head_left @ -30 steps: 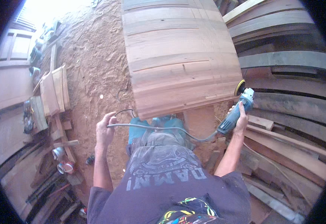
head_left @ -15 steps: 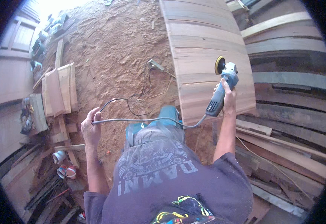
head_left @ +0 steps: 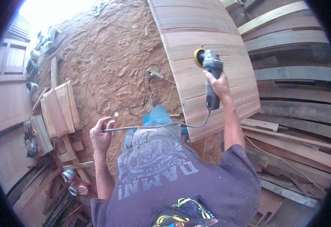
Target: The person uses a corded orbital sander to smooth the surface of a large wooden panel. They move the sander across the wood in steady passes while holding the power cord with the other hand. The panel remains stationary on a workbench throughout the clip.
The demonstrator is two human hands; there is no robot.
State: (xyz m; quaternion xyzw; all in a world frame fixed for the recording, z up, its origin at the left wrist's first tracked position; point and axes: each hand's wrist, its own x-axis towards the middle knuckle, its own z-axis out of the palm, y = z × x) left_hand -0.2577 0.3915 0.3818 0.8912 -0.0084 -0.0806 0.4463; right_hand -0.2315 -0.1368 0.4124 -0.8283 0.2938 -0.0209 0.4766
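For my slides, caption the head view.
Right hand grips an angle grinder over wooden panel; left hand holds its cord.

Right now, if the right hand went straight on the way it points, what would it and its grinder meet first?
Probably the wooden panel: the right hand, gripping the grinder, points across it, toward its far end. The gap, if any, can't be judged from this view.

Grey grinder [head_left: 213,70], yellow-edged black pad [head_left: 199,58], grey cord [head_left: 154,126], brown panel [head_left: 238,72] — darker-striped
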